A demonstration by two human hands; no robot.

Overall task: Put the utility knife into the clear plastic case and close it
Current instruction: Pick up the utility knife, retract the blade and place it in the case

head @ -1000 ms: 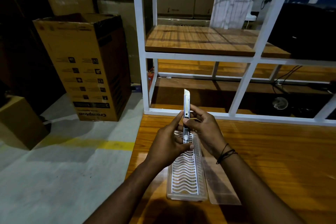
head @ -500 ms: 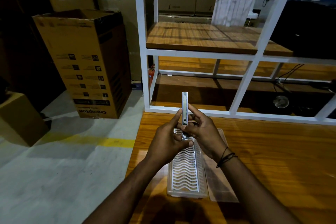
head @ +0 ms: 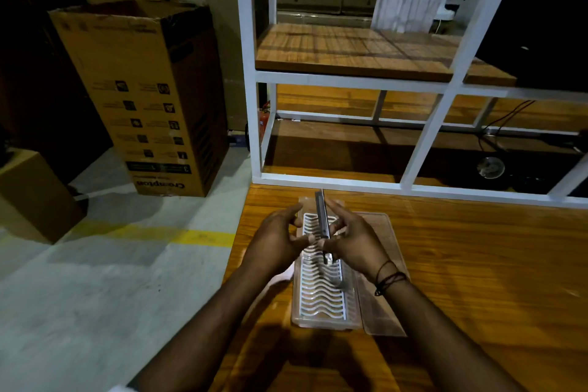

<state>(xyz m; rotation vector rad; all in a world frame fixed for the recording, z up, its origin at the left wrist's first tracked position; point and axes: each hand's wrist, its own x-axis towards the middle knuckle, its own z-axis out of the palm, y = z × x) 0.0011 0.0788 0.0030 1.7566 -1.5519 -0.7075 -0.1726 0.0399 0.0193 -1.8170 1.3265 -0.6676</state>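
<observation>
A slim metal utility knife (head: pixel 322 219) stands edge-on just above the clear plastic case (head: pixel 321 299), its lower end close to the white wavy insert. My right hand (head: pixel 353 239) pinches the knife at its middle. Beside it on the left is my left hand (head: pixel 276 239), fingers spread, its fingertips close to the knife's lower part. The case lies open on the wooden table (head: pixel 477 280), and its clear lid (head: pixel 381 264) lies flat to the right.
A white metal shelf frame (head: pixel 350 183) with wooden boards stands along the table's far edge. Left of the table is concrete floor with a yellow line (head: pixel 191 235). A tall cardboard box (head: pixel 143 99) and a smaller one (head: pixel 35 197) stand there.
The knife has come down from upright in the air to just above the case insert. My left hand has loosened its hold and spread its fingers.
</observation>
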